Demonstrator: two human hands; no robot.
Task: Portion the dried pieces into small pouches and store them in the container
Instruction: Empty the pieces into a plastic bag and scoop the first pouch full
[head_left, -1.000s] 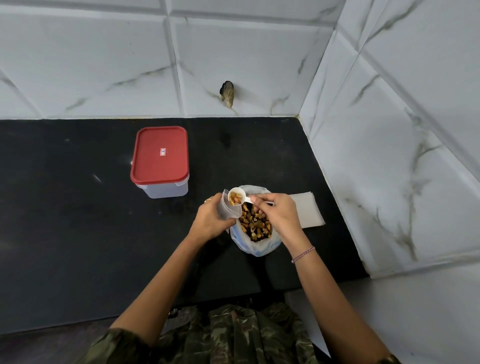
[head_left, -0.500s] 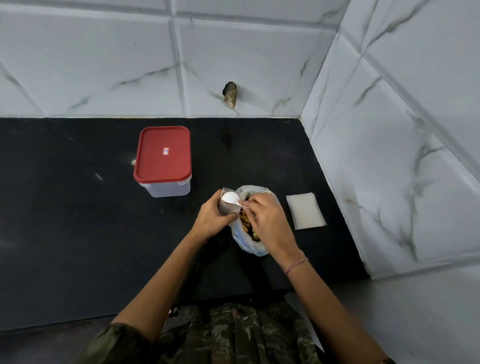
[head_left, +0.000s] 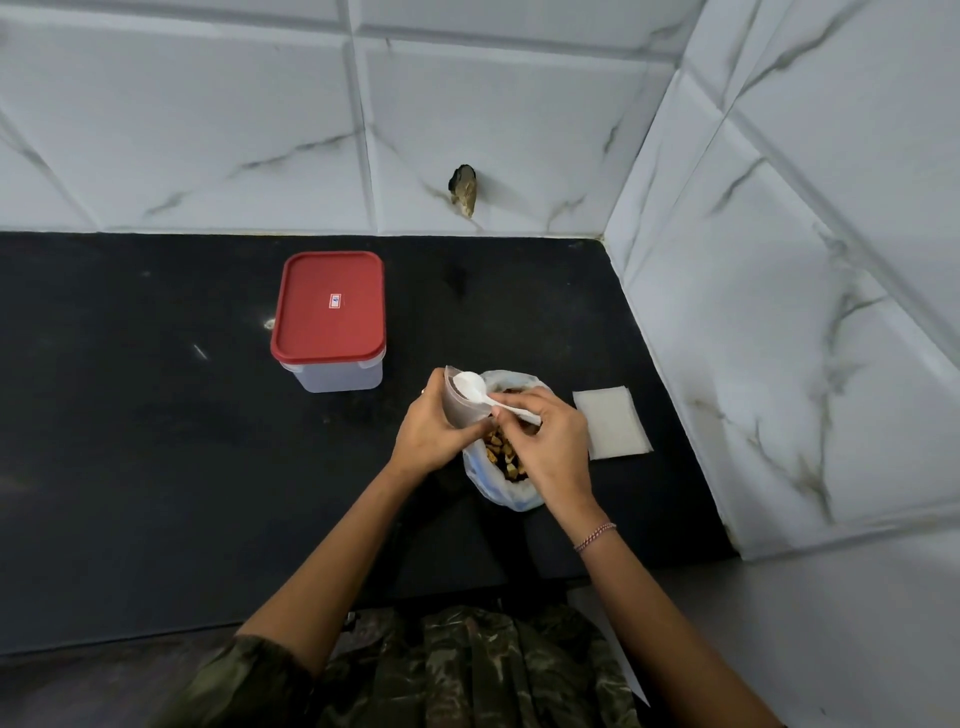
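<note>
My left hand (head_left: 434, 434) grips a small clear pouch (head_left: 458, 406), its mouth open and upright. My right hand (head_left: 545, 447) pinches the handle of a white plastic spoon (head_left: 470, 388), whose bowl is turned over the pouch mouth. Just behind and under both hands stands a white plastic bag (head_left: 506, 493) holding brown dried pieces (head_left: 501, 452). A clear container with a red lid (head_left: 332, 306) sits shut on the black counter to the far left of the hands.
A small stack of flat clear pouches (head_left: 613, 428) lies right of the bag. White marble tile walls close off the back and the right side. The black counter (head_left: 130, 441) stretches left. A dark chipped hole (head_left: 464, 189) marks the back wall.
The spoon, loaded with pieces a second ago, has tipped over the pouch mouth and now shows its white bowl with no pieces. My right hand shifted slightly, uncovering the pouch stack.
</note>
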